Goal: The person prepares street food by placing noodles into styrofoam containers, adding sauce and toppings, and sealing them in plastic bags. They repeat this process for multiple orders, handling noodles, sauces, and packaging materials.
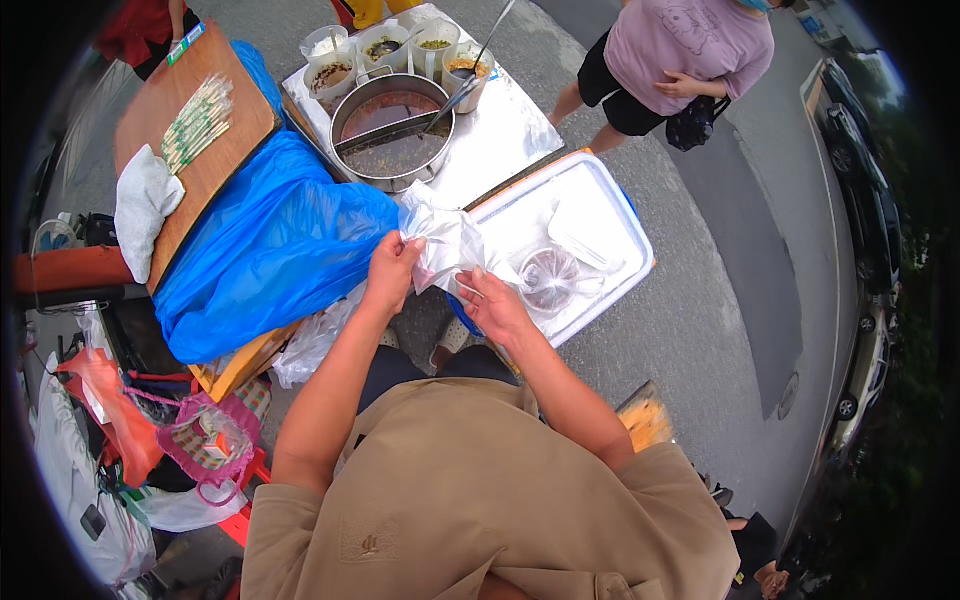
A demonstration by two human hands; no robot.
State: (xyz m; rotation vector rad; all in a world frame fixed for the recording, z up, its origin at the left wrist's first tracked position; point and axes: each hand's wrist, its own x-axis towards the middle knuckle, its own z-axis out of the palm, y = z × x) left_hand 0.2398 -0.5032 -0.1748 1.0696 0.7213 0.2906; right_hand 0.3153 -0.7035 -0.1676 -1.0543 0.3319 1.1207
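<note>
A thin white plastic bag (444,244) is stretched between my two hands. My left hand (391,271) pinches its left side between thumb and fingers. On the other side, my right hand (491,304) has the bag's edge at its fingertips, palm turned partly up. What the bag holds is hard to make out. Just right of my right hand, a tied clear plastic bag (553,279) with dark contents sits in a white plastic tub (626,225). A white lidded container (581,234) lies beside it, under clear plastic.
Beyond my hands, a divided steel pot (448,142) of broth with a ladle stands on a metal-topped table (517,139), near several condiment tubs (435,45). Blue plastic sheeting (270,240), a wooden board (135,112), wrapped chopsticks (199,124) and a cloth (146,210) are left. A person (679,52) stands opposite.
</note>
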